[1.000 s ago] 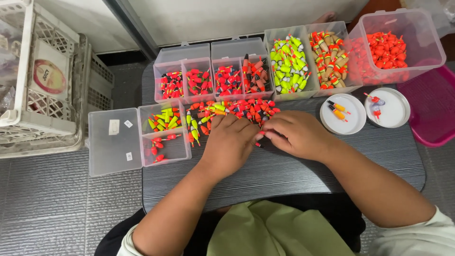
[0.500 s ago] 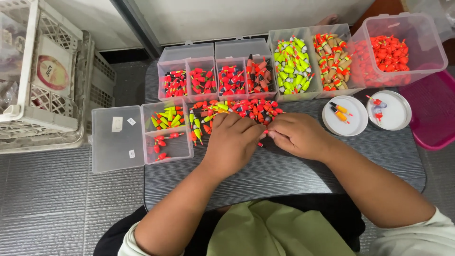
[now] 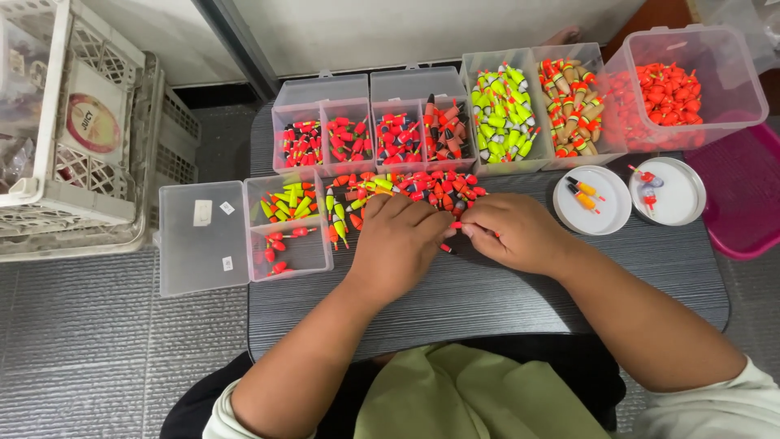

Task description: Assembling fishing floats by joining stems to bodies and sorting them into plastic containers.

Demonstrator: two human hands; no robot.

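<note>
My left hand and my right hand rest side by side on a small dark grey table, fingertips meeting over the near edge of a loose pile of small red, orange and yellow fishing floats. Both hands are curled with fingers pinched around floats at the pile's edge; a red-and-black float shows between the two hands. What each hand holds is mostly hidden under the fingers.
Clear divided boxes of sorted floats line the table's back, with a yellow-green box, an orange box and a tub of red floats. A small open box sits left, two white lids right. White crates stand left.
Both hands have stayed at the pile's near edge, fingers shifting slightly among the floats. Nothing else has moved.
</note>
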